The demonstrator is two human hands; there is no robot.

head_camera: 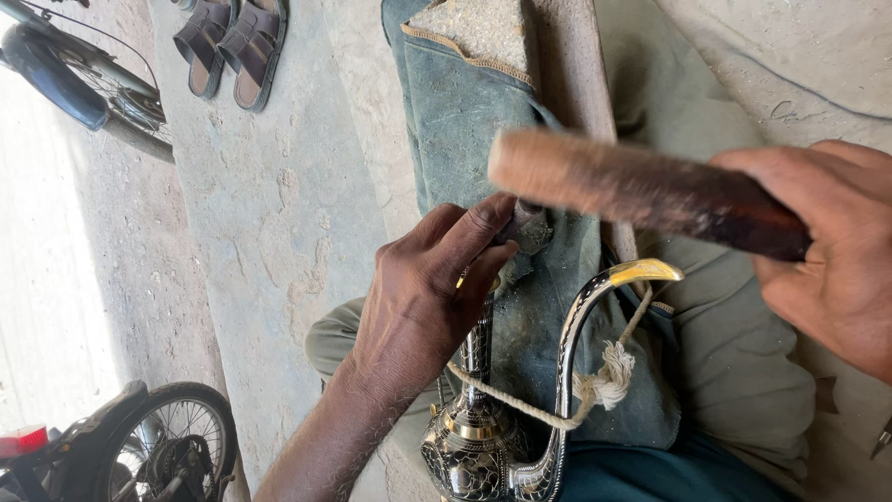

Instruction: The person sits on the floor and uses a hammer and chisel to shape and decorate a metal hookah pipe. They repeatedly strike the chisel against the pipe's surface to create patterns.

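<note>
Left hand (pixel 418 307) is closed, thumb and fingers pinched around a small dark metal tool (pixel 525 223) that pokes out past the fingertips, its tip against the worn blue-green leather pad (pixel 465 121). The hand sits on top of the neck of an engraved metal ewer (pixel 474 437), hiding the upper neck. The ewer stands low in the frame between the person's knees, body silver and dark with a brass band, and its long curved spout (pixel 576 335) rises to a gold-coloured tip just right of the left hand.

Right hand (pixel 827 251) is closed around the dark end of a thick wooden handle (pixel 632 186); the pale blunt end points left, held in the air above the pad and near the small tool, not touching it. The handle is slightly blurred.

A pale rope (pixel 520 404) loops around the ewer's neck and spout, with a frayed knot right of the spout. The pad lies over a wooden block (pixel 567 65) and the person's lap; grey-green trousers (pixel 734 344) at right.

On the concrete floor (pixel 279 214): a pair of brown sandals (pixel 232 42) top left, a bicycle wheel (pixel 111 88) beside them, a motorbike wheel (pixel 172 446) bottom left.
</note>
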